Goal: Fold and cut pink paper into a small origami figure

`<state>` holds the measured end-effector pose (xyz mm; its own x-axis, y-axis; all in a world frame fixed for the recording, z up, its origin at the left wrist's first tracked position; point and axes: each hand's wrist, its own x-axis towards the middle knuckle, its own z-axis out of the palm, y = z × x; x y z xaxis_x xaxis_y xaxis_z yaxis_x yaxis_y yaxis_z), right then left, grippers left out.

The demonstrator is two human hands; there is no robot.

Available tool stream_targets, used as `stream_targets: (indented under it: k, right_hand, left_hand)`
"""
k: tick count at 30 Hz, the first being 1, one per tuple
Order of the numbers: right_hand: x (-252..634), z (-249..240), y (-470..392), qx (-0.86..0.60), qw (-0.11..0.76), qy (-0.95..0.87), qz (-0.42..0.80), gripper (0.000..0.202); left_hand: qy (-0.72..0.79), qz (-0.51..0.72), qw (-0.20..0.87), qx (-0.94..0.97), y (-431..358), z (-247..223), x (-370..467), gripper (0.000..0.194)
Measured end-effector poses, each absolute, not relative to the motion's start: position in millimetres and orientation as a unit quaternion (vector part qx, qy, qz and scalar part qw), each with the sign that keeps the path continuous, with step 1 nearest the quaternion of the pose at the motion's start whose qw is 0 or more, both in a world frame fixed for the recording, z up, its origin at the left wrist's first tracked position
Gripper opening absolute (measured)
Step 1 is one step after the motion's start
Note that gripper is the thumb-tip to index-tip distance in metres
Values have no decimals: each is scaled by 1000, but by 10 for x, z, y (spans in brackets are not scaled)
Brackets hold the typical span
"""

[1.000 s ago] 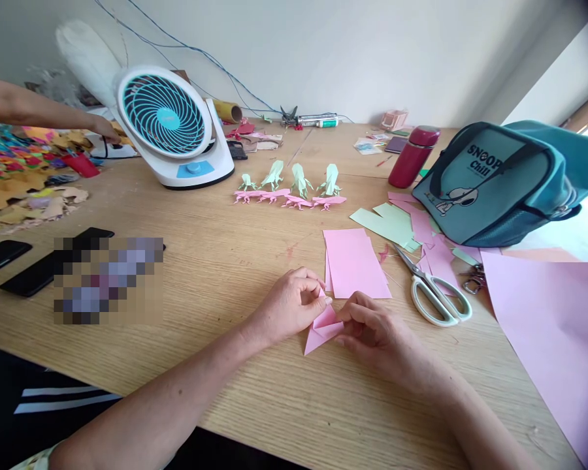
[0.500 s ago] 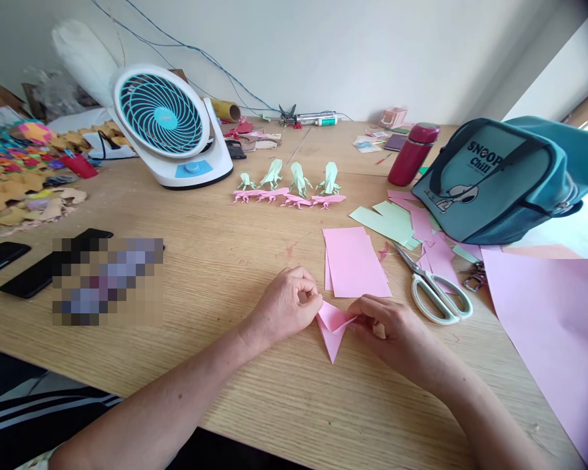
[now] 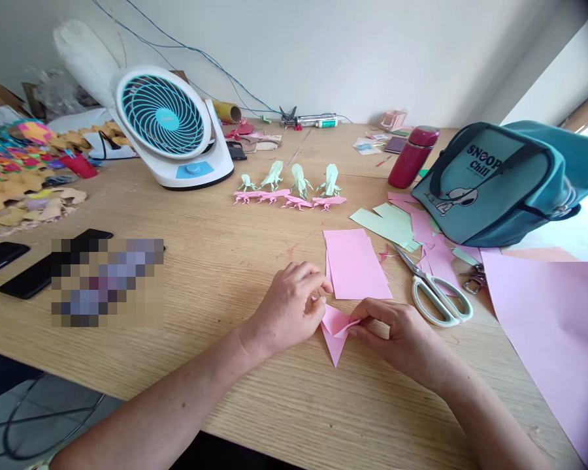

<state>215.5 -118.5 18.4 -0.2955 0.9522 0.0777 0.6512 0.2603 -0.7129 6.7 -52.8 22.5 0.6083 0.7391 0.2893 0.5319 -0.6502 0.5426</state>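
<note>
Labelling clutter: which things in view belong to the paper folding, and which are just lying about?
In the job:
folded pink paper, pinched by the right hand
pink sheets
probably scissors

Lying about, as far as I can judge:
fan
red flask
teal bag
paper offcuts

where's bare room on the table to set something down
Bare table shows between the fan, pink figures and left hand, and between the folded paper and near edge. Crowded: the right side, with scissors, paper scraps and bag.
</note>
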Motion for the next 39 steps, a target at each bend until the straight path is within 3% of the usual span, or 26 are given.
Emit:
stream_targets:
  k: [8, 14, 24, 32, 39]
  right_hand:
    - [2178, 207, -1181, -505, 305, -748, 303, 7]
    - [2257, 211, -1176, -503, 311, -737, 327, 8]
    - [2237, 231, -1168, -504, 277, -758, 309, 12]
    - [2143, 169, -1165, -486, 272, -750, 358, 14]
    - [2125, 122, -1154, -498, 271, -754, 331, 15]
  left_hand:
    - [238, 216, 204, 925, -561, 368, 61, 8]
    - [189, 184, 268, 927, -502, 375, 42, 28]
    - [195, 161, 316, 915, -481, 265, 48, 9]
    - [191, 153, 297, 923, -468, 217, 72, 13]
    - [231, 148, 265, 924, -458, 201, 57, 13]
